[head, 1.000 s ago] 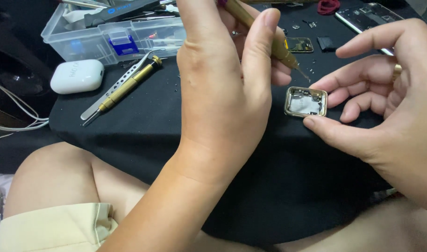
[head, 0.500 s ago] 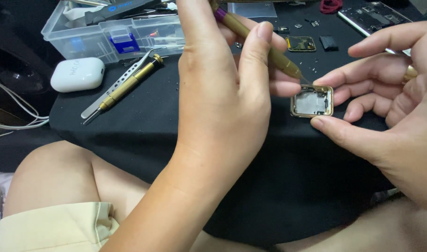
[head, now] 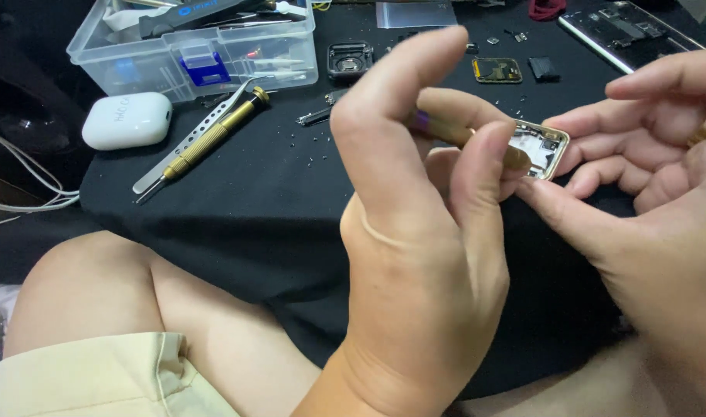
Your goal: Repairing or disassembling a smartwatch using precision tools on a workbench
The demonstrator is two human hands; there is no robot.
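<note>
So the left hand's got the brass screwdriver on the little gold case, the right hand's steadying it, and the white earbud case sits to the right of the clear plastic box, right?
Not quite. In the head view the white earbud case sits left of the clear plastic box. The rest holds: left hand holds the brass screwdriver to the small gold case, steadied by the right hand.

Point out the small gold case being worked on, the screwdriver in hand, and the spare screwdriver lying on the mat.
gold case (head: 550, 148): head view, on its open inner face.
held screwdriver (head: 446, 131): head view, on its brass shaft between the fingers.
spare screwdriver (head: 210, 139): head view, on its knurled brass handle.
</note>
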